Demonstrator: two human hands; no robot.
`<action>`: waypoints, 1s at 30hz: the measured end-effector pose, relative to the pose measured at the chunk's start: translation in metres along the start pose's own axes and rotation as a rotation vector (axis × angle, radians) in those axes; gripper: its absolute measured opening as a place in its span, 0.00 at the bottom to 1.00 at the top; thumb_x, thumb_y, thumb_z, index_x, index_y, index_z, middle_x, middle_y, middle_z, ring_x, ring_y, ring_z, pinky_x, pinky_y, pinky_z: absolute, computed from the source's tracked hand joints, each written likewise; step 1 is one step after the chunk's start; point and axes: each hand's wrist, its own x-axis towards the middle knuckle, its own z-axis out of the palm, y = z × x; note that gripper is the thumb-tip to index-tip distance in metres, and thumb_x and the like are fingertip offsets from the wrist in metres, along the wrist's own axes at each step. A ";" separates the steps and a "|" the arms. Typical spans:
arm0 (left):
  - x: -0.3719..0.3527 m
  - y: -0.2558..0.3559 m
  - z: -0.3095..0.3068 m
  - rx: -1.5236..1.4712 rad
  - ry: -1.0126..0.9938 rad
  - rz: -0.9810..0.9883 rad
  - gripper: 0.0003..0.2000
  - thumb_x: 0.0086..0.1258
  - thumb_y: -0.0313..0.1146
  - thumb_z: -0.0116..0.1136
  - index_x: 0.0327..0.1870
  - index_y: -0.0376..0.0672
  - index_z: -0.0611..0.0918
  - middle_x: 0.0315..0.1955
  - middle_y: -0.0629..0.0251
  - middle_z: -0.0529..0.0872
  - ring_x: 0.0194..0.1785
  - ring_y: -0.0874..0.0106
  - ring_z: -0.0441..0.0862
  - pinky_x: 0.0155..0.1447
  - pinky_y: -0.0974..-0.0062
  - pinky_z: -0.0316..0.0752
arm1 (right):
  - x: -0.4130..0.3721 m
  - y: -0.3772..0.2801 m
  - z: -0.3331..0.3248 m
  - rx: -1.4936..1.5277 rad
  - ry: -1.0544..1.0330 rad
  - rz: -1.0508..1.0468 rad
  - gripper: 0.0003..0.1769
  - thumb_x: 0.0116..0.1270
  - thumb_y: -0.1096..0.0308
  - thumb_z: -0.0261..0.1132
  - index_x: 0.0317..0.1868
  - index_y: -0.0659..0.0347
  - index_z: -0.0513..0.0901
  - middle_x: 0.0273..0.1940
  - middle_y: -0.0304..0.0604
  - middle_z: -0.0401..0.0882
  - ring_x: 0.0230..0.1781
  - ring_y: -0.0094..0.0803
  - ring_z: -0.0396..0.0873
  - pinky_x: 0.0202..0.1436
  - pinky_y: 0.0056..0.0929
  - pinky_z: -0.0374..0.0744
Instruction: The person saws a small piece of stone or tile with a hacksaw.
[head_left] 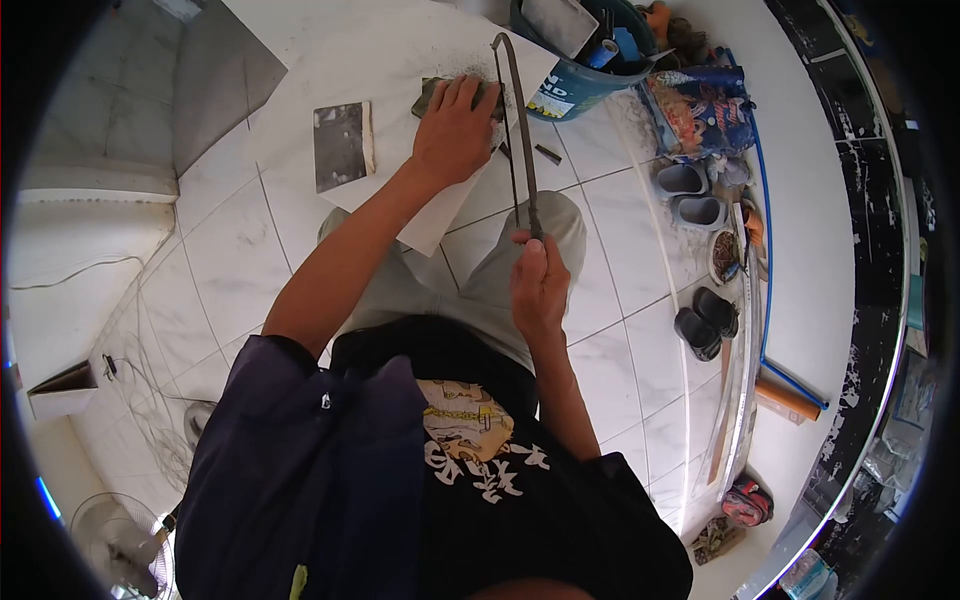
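1. Hacksaw (525, 130), head view: just right of the dark block (424, 98), its handle grasped by my right hand (540, 280).
2. Left hand (455, 135): laid over the dark block; whether my fingers clench it, I cannot tell.
3. Grey slab (338, 150): left of the dark block.
4. Bucket (590, 92): beyond it, rightward.

hacksaw (525, 140): grey-brown | bucket (592, 90): dark teal | floor tiles (625, 262): white, grey-veined
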 end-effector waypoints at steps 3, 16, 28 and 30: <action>0.001 0.000 -0.001 -0.017 -0.008 -0.012 0.27 0.76 0.33 0.60 0.75 0.40 0.74 0.68 0.47 0.74 0.74 0.46 0.70 0.81 0.46 0.62 | -0.016 0.003 -0.007 0.000 -0.010 0.010 0.22 0.89 0.55 0.49 0.53 0.66 0.80 0.21 0.27 0.63 0.20 0.14 0.59 0.24 0.22 0.59; 0.021 -0.026 -0.008 -0.052 -0.131 -0.025 0.37 0.67 0.45 0.71 0.74 0.37 0.73 0.63 0.50 0.76 0.70 0.50 0.73 0.77 0.49 0.63 | 0.065 0.001 0.022 -0.046 0.054 -0.101 0.23 0.88 0.52 0.53 0.49 0.65 0.84 0.21 0.34 0.65 0.23 0.21 0.63 0.28 0.32 0.65; 0.037 -0.026 -0.009 0.181 -0.397 -0.064 0.37 0.62 0.57 0.70 0.63 0.36 0.77 0.58 0.52 0.79 0.66 0.53 0.76 0.66 0.47 0.68 | 0.025 -0.002 0.015 -0.110 0.063 -0.114 0.23 0.88 0.53 0.50 0.50 0.65 0.83 0.20 0.28 0.63 0.19 0.14 0.60 0.23 0.23 0.60; 0.038 -0.028 -0.008 0.139 -0.398 -0.054 0.35 0.63 0.56 0.70 0.61 0.35 0.77 0.57 0.53 0.79 0.65 0.54 0.77 0.64 0.47 0.69 | 0.004 0.003 0.003 -0.071 0.044 -0.047 0.23 0.89 0.53 0.49 0.51 0.65 0.82 0.20 0.28 0.63 0.19 0.14 0.60 0.23 0.23 0.60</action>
